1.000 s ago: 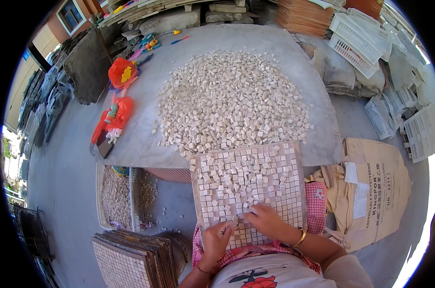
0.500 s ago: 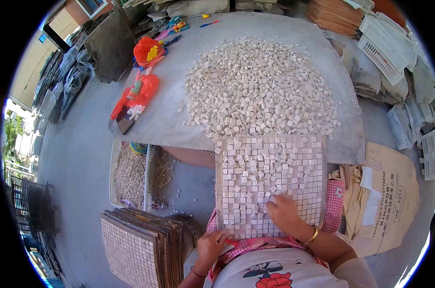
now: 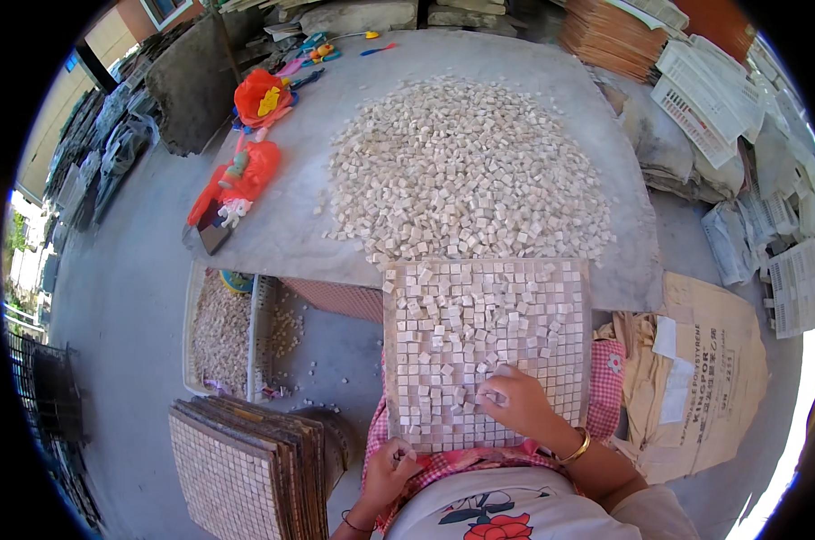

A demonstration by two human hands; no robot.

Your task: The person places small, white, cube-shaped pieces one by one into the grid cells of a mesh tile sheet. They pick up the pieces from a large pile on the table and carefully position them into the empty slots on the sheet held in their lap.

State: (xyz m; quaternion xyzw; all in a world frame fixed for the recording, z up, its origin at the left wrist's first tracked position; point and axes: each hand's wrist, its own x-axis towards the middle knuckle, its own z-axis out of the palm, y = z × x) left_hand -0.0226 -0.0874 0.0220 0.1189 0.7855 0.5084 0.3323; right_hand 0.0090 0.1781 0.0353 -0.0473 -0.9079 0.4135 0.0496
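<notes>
A square grid board [image 3: 591, 342] rests in front of me, its edge against the table. Many of its cells hold small pale stone tiles [image 3: 565, 378], while others lie loose and jumbled across its upper and middle part. My right hand [image 3: 520, 405] is over the lower middle of the board, fingertips pinched on a stone tile. At the board's lower left corner, my left hand [image 3: 389, 474] is closed, its fingers curled; what they hold, if anything, is hidden. Beyond the board a big heap of the same tiles [image 3: 466, 166] covers the table.
The grey table [image 3: 282, 238] also bears red plastic bags [image 3: 255, 175], a phone [image 3: 213, 238] and toys. A white crate [image 3: 190, 337] of tiles stands at left, near a stack of filled boards [image 3: 232, 468]. A flattened paper sack [image 3: 713, 387] lies at right.
My right hand has shifted slightly left and down over the board. The left hand's fingers have curled in more at the corner. The whole view has shifted a little.
</notes>
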